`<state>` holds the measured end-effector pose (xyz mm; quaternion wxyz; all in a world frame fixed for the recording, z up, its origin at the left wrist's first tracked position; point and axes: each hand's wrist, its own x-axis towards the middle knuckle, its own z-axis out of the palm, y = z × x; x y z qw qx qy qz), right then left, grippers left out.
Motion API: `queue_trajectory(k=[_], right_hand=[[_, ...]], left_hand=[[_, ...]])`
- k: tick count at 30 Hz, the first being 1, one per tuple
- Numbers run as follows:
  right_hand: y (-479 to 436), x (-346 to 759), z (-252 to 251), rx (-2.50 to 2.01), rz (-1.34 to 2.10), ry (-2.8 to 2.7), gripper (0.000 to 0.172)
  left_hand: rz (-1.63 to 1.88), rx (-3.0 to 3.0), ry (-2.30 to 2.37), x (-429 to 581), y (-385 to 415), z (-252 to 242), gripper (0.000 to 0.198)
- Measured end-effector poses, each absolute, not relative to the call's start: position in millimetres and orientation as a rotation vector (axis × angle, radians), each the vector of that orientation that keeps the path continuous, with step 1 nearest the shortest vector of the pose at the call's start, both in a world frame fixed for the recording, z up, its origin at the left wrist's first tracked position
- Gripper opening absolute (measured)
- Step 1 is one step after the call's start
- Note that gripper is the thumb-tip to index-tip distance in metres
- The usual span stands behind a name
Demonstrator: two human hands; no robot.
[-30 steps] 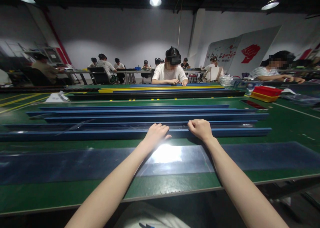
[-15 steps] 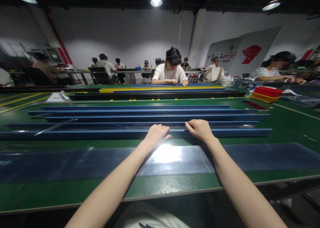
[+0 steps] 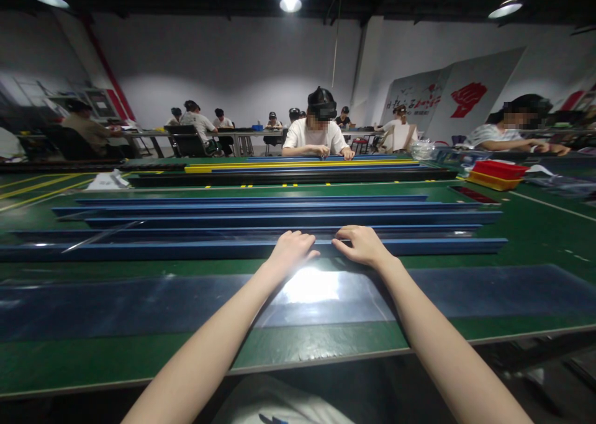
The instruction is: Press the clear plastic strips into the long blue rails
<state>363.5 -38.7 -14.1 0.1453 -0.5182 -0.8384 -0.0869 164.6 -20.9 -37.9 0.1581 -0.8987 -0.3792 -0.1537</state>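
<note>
A long blue plastic channel (image 3: 125, 249) lies crosswise in front of me, with raised edges and a shiny clear strip in its trough. My left hand (image 3: 294, 248) is closed over its near wall, fingers bent into the trough and thumb on my side. Just to the right, my right hand (image 3: 361, 244) straddles the same wall, fingers over it and thumb on the near face. A small gap separates the two hands. Beneath my forearms, a wide transparent plastic sheet (image 3: 186, 300) rests flat along the table. The fingertips of both hands are partly hidden.
More blue channels (image 3: 298, 218) lie parallel behind. Beyond them are black and yellow bars (image 3: 298, 165), where a co-worker (image 3: 316, 132) sits opposite. A red and yellow bin (image 3: 496, 174) and a phone-like flat item (image 3: 475, 194) lie right. The green table's edge (image 3: 326, 363) is near me.
My right hand has slid left along the channel, closer to my left hand, and its thumb now reaches further out. My left hand and the channels stay put.
</note>
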Motion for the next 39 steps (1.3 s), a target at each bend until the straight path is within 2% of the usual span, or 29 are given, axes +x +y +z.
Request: queue_trajectory(k=[11,23,39], right_hand=[[-39.1,364.1,-14.8,-1.461,-0.165,-2.425,0.032],[-37.7,359.8,-20.0,-1.444,-0.172,-2.468,0.021],[-35.2,362.3,-20.3,-1.487,-0.064,-2.434,0.019]], left_hand=[[-0.403,-2.647,-1.180,164.1,-22.1,-33.1,0.023],[-0.447,-2.689,-1.323,164.9,-24.1,-28.9,0.027],[-0.431,-2.682,-1.389,165.2,-23.7,-28.2,0.030]])
